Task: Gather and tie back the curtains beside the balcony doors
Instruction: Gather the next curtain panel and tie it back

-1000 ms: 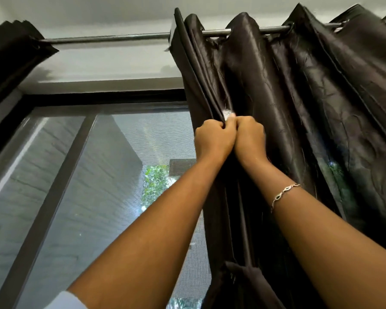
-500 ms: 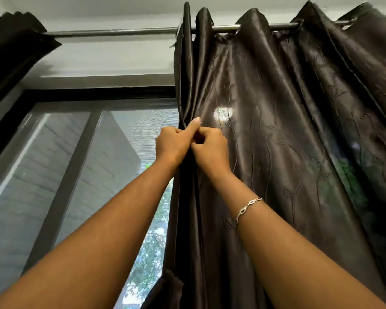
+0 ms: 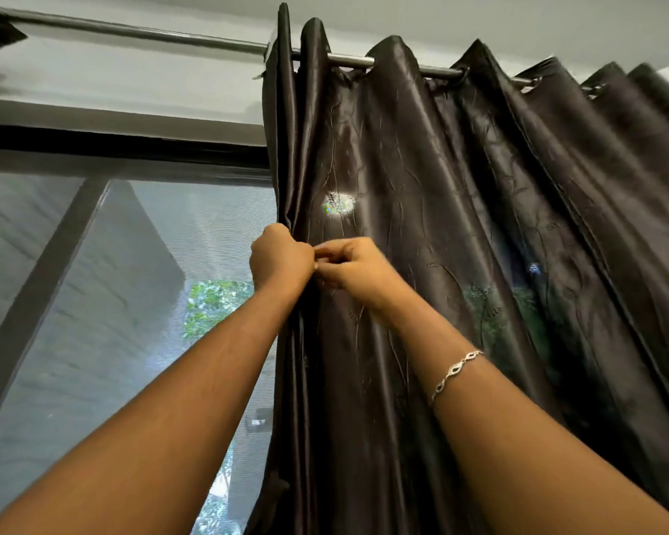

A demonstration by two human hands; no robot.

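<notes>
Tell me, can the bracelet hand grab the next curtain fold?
Probably yes. The right hand pinches the curtain beside the left hand, and the next fold hangs just to its right, with nothing in front.

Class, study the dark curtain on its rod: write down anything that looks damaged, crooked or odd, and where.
A bright patch shows on the curtain just above the left hand, where daylight seems to come through: perhaps a worn spot or hole. Otherwise it hangs in even folds from the rod.
</notes>
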